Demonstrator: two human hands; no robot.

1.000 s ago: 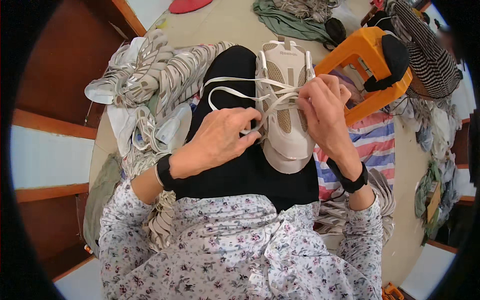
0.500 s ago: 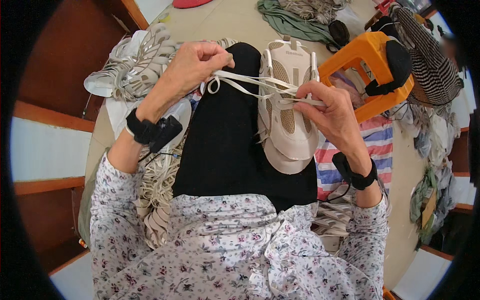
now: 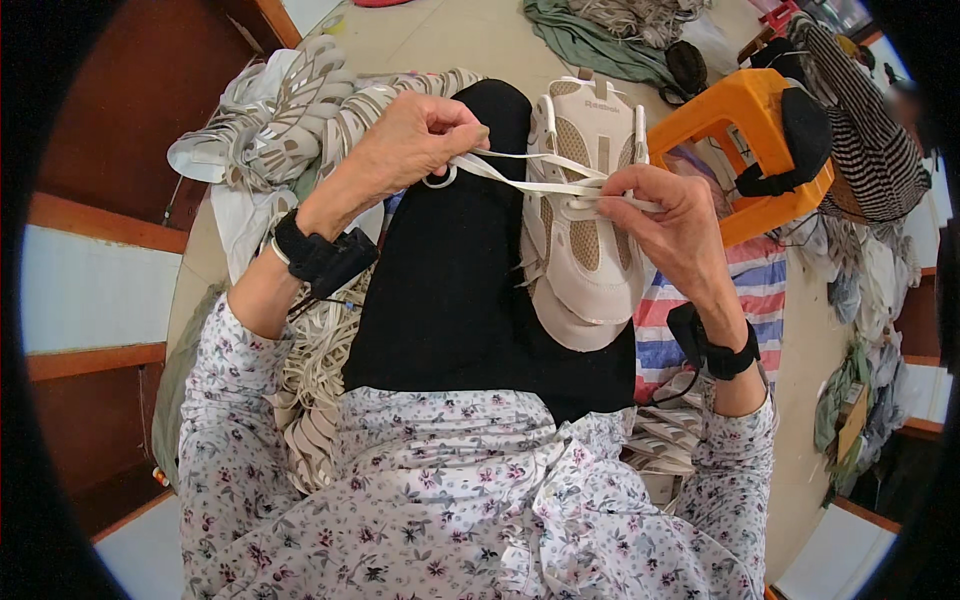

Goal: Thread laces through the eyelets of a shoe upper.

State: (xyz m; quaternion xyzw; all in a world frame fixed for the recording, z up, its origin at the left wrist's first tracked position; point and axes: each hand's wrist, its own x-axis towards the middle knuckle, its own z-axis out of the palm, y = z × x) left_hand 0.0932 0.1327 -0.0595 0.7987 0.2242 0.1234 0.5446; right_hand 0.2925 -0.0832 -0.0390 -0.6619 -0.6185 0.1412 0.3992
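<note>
Shoe and laces are occupying the lap: one shoe is lying on the black cloth toward its right side, toe pointing at the body. Nearest, one floral shirt is showing a ruffle down its front. One stack of curved, pale pieces is sitting by the left hip and a second stack by the right, both overlapping too densely to count. Two black wristbands are circling the wrists.

Smooth off-white panels are framing tan mesh on the shoe. The right hand is pinching a lace between thumb and fingers at the shoe's right edge, its grip nearly closed. The left hand, its grip pressed together, is pinching flat, white laces above the black cloth. At least two strands are running from there to the shoe, and one small loop is hanging below the left hand.

Farther out, one striped sheet is lying on the floor. One orange plastic frame is carrying a black pad. One pale heap is spreading at upper left; one crumpled green cloth is lying farthest ahead.
</note>
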